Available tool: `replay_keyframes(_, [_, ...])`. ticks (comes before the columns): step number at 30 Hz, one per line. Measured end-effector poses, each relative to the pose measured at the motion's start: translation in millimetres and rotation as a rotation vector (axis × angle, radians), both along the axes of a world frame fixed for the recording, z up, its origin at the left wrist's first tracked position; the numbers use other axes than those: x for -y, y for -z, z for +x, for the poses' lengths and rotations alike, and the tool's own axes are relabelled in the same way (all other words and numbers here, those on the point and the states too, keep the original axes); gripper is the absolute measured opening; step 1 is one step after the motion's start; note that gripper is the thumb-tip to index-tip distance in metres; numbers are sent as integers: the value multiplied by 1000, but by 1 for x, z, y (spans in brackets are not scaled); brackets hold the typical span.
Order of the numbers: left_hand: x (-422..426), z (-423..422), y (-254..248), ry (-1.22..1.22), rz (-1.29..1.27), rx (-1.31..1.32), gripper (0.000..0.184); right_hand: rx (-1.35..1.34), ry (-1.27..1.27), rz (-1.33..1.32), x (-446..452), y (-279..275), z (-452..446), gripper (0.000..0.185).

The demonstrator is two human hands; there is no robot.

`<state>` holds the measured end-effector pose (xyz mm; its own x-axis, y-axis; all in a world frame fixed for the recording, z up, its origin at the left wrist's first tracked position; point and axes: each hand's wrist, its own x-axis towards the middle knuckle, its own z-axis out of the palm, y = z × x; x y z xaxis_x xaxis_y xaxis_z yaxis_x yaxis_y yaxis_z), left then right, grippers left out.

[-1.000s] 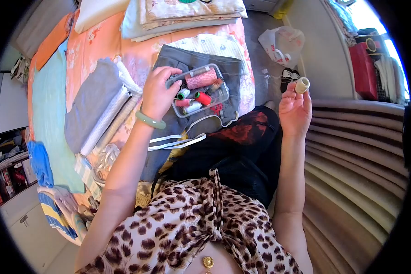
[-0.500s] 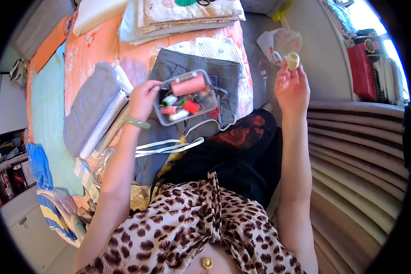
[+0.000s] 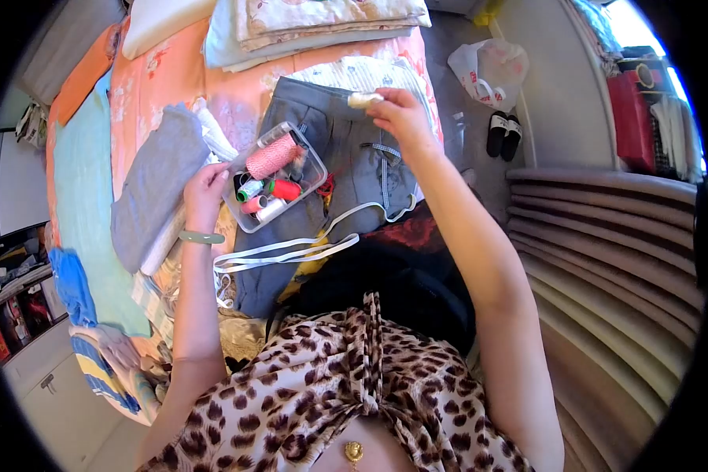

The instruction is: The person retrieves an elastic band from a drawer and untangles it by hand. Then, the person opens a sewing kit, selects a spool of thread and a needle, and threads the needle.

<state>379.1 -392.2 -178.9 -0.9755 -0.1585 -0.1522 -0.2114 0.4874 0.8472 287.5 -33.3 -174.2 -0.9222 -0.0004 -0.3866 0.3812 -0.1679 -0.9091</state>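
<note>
Cream thread, wound on a small spool point(image 3: 364, 100): we are holding it in the fingertips of our right hand point(image 3: 405, 122), on its side, over the waistband of a grey garment point(image 3: 346, 134). Our left hand point(image 3: 206, 185) is pinching the near-left rim of a clear plastic box point(image 3: 316, 182). Whether the box is resting on the cloth or hanging just above it, we cannot tell.

State of things: one spool is out and in our grasp; the others are lying in the box. The garment is spreading over the bed beneath. We are not making out a needle, nor where the cream thread's loose end is running.

Looks: the cream spool is showing pale and slightly blurred, partly hidden by our fingers. Inside the box, a fat pink-and-white spool point(image 3: 272, 156) is lying aslant, the largest of the lot. Below it we are seeing a red spool point(image 3: 285, 189), a green-ended one point(image 3: 249, 190), a small pink one point(image 3: 253, 205) and a white one point(image 3: 271, 209), all jumbled. White cord point(image 3: 350, 238) is looping across the garment, nearer our lap.
</note>
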Motion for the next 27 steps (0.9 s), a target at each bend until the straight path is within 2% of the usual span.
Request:
replay_keyframes(2, [5, 0, 6, -41, 28, 21, 18, -35, -66, 200, 4, 21, -2, 35])
replay_keyframes(5, [12, -1, 12, -85, 67, 65, 18, -373, -103, 928, -3, -1, 15, 34])
replay_keyframes(6, [13, -1, 13, -95, 81, 82, 18, -526, -34, 1032, -2, -16, 27, 32])
replay_keyframes(9, [7, 0, 13, -130, 164, 67, 18, -779, -202, 1049, 7, -21, 59, 24])
replay_keyframes(11, [7, 0, 13, -146, 163, 85, 17, -719, -504, 1008, 25, -15, 83, 17])
replay_keyframes(13, [6, 0, 13, -150, 162, 74, 17, -774, -548, 987, 45, -2, 92, 15])
replay_keyframes(15, [5, 2, 12, -141, 160, 43, 17, -849, -564, 1122, 59, 8, 91, 9])
replay_keyframes(18, [6, 3, 13, -149, 138, 89, 16, -928, -635, 1180, 56, 9, 84, 6])
replay_keyframes(22, [3, 8, 11, -144, 164, 47, 16, -700, -495, 847, 17, -20, 97, 8])
replay_keyframes(25, [-9, 12, -2, -108, 131, 67, 15, 16, -472, 229, -28, -20, 100, 10])
replay_keyframes(27, [-19, 14, -3, -75, 60, 78, 15, 198, -329, -186, -53, -18, 107, 10])
